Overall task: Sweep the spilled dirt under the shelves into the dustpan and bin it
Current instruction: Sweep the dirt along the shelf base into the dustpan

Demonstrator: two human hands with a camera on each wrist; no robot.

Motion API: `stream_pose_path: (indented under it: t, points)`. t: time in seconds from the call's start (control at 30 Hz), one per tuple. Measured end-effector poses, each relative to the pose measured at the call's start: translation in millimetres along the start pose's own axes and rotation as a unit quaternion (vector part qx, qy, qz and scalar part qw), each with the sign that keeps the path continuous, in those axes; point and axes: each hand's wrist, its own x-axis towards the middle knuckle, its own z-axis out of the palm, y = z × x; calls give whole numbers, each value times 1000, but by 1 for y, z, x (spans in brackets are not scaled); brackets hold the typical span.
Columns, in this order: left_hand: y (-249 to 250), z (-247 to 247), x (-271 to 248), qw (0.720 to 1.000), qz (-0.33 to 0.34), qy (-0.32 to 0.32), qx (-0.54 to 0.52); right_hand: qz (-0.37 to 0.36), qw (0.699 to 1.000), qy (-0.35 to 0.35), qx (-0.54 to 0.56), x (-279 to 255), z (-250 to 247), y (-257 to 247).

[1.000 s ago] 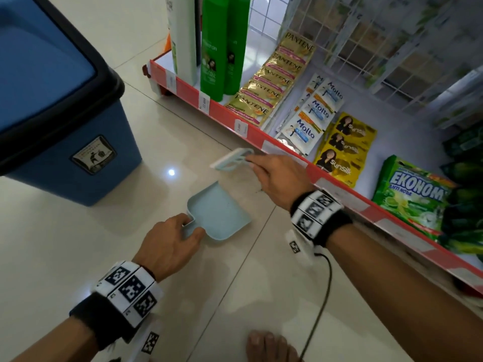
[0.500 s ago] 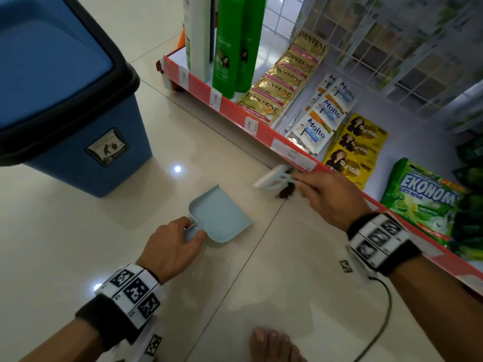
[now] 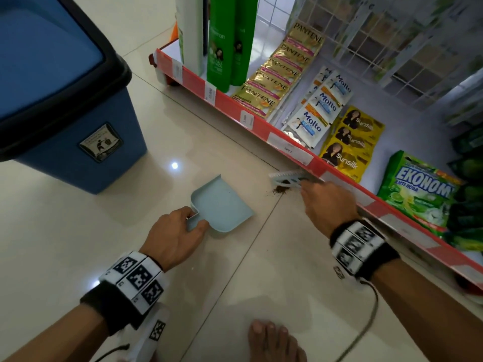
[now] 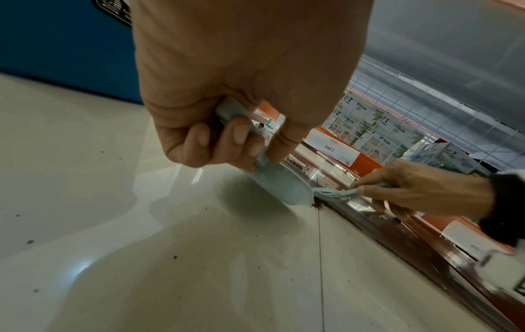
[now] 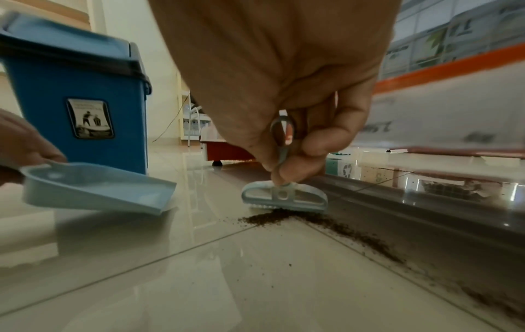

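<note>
- The left hand (image 3: 171, 237) is gripping the short handle of the pale blue dustpan (image 3: 222, 205), fingers curled under it and thumb on top.
- In the right wrist view the dustpan (image 5: 93, 186) is tilting, its front lip touching the floor and its handle end raised.
- The right hand (image 3: 328, 202) is pinching the thin handle of the small pale blue brush (image 3: 287, 178) between thumb and curled fingers.
- In the right wrist view the brush (image 5: 284, 195) is standing with its head down on the floor (image 5: 199, 269), right behind a small heap of dark dirt (image 5: 272, 218).
- The dirt (image 3: 281, 190) is lying on the floor tile by a grout line, just in front of the shelf's red edge (image 3: 261, 124), between the brush and the dustpan's open mouth, near the pan but not in it.
- A trail of more dirt is running back along the shadowed foot of the shelf in the right wrist view, and loose specks are scattered over the tiles.
- The blue bin (image 3: 78, 121) with a black rim is standing on the floor to the left, beyond the dustpan, lid closed.
- Sachets (image 3: 313, 111) and green bottles (image 3: 227, 43) are sitting on the shelf.
- A bare foot (image 3: 274, 340) is showing at the bottom of the head view.
</note>
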Motion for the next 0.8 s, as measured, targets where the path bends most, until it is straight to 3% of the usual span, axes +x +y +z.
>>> stream_pose_path:
  t: [0.13, 0.23, 0.33, 0.47, 0.63, 0.7, 0.8]
  points:
    - [2, 3, 4, 1000, 9, -4, -3, -31, 999, 22, 21, -14, -18, 6]
    - [6, 5, 9, 1000, 18, -14, -2, -45, 994, 52, 89, 8, -24, -14]
    - [8, 6, 12, 999, 29, -18, 1, -52, 992, 74, 89, 39, -23, -39]
    - [5, 5, 12, 1000, 30, -9, 1, -37, 997, 16, 60, 45, -18, -41]
    - [-9, -5, 15, 1000, 12, 9, -16, -23, 997, -64, 22, 3, -13, -9]
    - [-15, -10, 21, 999, 5, 19, -28, -44, 998, -52, -1, 1, -21, -9]
    - [-17, -19, 31, 999, 7, 38, -33, -80, 995, -8, 65, 23, -40, -33]
